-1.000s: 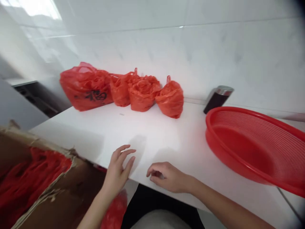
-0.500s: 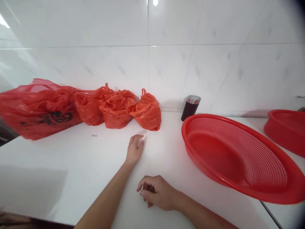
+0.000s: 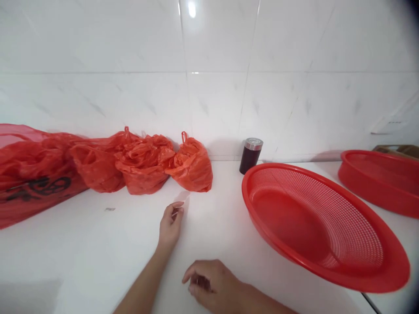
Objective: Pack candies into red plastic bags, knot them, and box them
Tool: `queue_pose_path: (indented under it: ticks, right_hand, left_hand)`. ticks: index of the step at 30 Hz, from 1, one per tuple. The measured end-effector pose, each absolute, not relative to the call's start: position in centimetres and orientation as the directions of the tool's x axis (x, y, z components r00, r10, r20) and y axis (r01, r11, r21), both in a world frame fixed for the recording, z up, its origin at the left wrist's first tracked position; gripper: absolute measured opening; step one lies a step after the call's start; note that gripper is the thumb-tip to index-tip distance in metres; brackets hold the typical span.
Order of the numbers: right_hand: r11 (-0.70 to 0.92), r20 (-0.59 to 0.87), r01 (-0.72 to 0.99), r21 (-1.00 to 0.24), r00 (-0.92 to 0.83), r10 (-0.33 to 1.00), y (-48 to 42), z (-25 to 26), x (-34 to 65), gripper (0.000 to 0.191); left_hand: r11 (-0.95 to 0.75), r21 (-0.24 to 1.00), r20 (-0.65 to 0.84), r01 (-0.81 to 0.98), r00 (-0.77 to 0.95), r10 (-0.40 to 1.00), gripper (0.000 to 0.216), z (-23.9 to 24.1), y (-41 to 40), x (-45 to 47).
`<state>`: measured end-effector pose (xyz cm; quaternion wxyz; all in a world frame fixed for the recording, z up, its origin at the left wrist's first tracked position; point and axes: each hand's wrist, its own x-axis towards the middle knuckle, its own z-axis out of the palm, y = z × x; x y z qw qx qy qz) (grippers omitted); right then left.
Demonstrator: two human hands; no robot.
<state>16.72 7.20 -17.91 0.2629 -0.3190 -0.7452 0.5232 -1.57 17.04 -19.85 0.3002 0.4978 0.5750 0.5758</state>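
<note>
My left hand [image 3: 170,224] hovers over or rests on the white table, just in front of the rightmost tied red plastic bag [image 3: 193,165], apart from it. Its fingers are loosely bent with a gap to the thumb, and no held object shows clearly. Closer to me, my right hand [image 3: 211,281] is curled with thumb and forefinger apart, holding nothing that I can see. To its right a large red plastic basket [image 3: 294,218] with a mesh wall stands tilted, touched by neither hand.
Several more red bags [image 3: 142,168] line the wall, with a large printed red bag [image 3: 39,174] at far left. A dark tumbler [image 3: 251,155] with a silver lid stands behind the basket. Another red basket [image 3: 379,183] is at far right. A small label [image 3: 110,209] lies on the white table [image 3: 98,253].
The camera view has shifted right and upward, so most things appear further left and lower. My left hand's thumb and fingers have come nearer each other. My right hand keeps its curled shape.
</note>
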Motion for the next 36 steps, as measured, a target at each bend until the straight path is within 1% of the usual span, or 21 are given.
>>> queue_pose_path:
  ticks: [2,4,6,7,8,9,10,11,13,14,15,16,17,19,21,23,25,27,30,33,36]
  right_hand:
    - [0.448,0.281,0.197,-0.872,-0.548,0.788,9.7,-15.3,15.8,0.022]
    - [0.613,0.504,0.184,-0.768,-0.418,0.756,13.5,-11.8,13.9,0.024]
    - [0.721,0.679,0.253,-0.645,-0.243,0.693,18.1,-8.4,11.4,0.024]
    - [0.73,0.716,0.325,-0.601,-0.187,0.673,20.5,-7.0,10.2,0.026]
    - [0.707,0.717,0.415,-0.573,-0.163,0.678,22.7,-5.9,9.2,0.029]
    - [0.642,0.667,0.522,-0.562,-0.173,0.725,24.7,-5.2,8.5,0.033]
    - [0.537,0.568,0.623,-0.569,-0.175,0.804,26.3,-5.0,8.2,0.039]
    - [0.426,0.453,0.698,-0.576,-0.161,0.877,27.6,-5.2,8.2,0.049]
    - [0.266,0.269,0.764,-0.588,-0.126,0.955,29.0,-6.7,9.2,0.077]
    - [0.224,0.213,0.771,-0.597,-0.116,0.97,29.2,-7.9,10.0,0.088]
    - [0.203,0.182,0.771,-0.604,-0.115,0.977,29.0,-9.1,11.0,0.093]
    - [0.191,0.159,0.77,-0.609,-0.117,0.98,28.7,-10.3,12.0,0.095]
    - [0.187,0.146,0.766,-0.615,-0.123,0.982,28.1,-11.4,13.0,0.091]
    - [0.206,0.149,0.74,-0.64,-0.144,0.978,26.7,-12.9,14.6,0.077]
    - [0.251,0.164,0.678,-0.691,-0.191,0.968,24.9,-13.8,15.5,0.057]
    - [0.306,0.175,0.562,-0.768,-0.274,0.946,23.1,-14.3,15.8,0.04]
    - [0.341,0.194,0.409,-0.846,-0.36,0.913,21.5,-14.5,15.8,0.031]
    - [0.35,0.233,0.255,-0.901,-0.397,0.888,20.4,-14.6,15.8,0.029]
    - [0.347,0.301,0.073,-0.935,-0.355,0.885,19.7,-14.3,16.2,0.03]
    - [0.346,0.345,-0.036,-0.938,-0.222,0.912,20.2,-14.0,17.0,0.033]
    - [0.361,0.366,-0.094,-0.928,-0.042,0.93,21.3,-14.1,17.7,0.04]
  left_hand:
    - [-0.16,0.968,0.216,0.192,-0.322,0.922,0.031,-19.7,17.0,-1.6]
    - [-0.162,0.974,0.205,0.159,-0.312,0.928,0.03,-19.7,16.9,-1.6]
    - [-0.158,0.978,0.194,0.136,-0.316,0.929,0.03,-19.6,16.7,-1.7]
    - [-0.152,0.98,0.187,0.129,-0.326,0.927,0.03,-19.6,16.6,-1.7]
    - [-0.145,0.982,0.178,0.122,-0.34,0.923,0.03,-19.6,16.6,-1.8]
    - [-0.138,0.984,0.169,0.113,-0.352,0.921,0.03,-19.6,16.5,-1.9]
    - [-0.133,0.986,0.16,0.099,-0.362,0.918,0.031,-19.6,16.4,-2.0]
    - [-0.133,0.988,0.153,0.079,-0.368,0.917,0.031,-19.7,16.5,-2.1]
    - [-0.138,0.99,0.135,0.019,-0.377,0.917,0.034,-19.8,16.6,-2.4]
    - [-0.14,0.99,0.121,-0.023,-0.38,0.917,0.036,-19.8,16.8,-2.5]
    - [-0.138,0.988,0.1,-0.074,-0.382,0.919,0.04,-19.8,17.0,-2.6]
    - [-0.133,0.983,0.074,-0.13,-0.382,0.921,0.045,-19.8,17.2,-2.7]
    - [-0.124,0.974,0.045,-0.189,-0.376,0.925,0.05,-19.8,17.4,-2.8]
    - [-0.096,0.949,-0.013,-0.299,-0.344,0.939,0.059,-19.5,17.6,-2.9]
    - [-0.07,0.923,-0.046,-0.378,-0.289,0.956,0.068,-19.0,17.5,-2.9]
    - [-0.069,0.904,-0.034,-0.422,-0.231,0.972,0.075,-18.3,17.0,-2.8]
    - [-0.085,0.892,0.002,-0.444,-0.184,0.983,0.078,-17.7,16.4,-2.6]
    - [-0.089,0.887,0.023,-0.453,-0.148,0.989,0.075,-17.2,15.7,-2.3]
    - [-0.077,0.888,0.011,-0.453,-0.147,0.989,0.065,-16.8,15.3,-1.9]
    - [-0.104,0.889,-0.003,-0.446,-0.234,0.972,0.057,-16.5,15.3,-2.4]
    - [-0.155,0.888,-0.016,-0.433,-0.366,0.931,0.047,-16.2,15.5,-4.3]
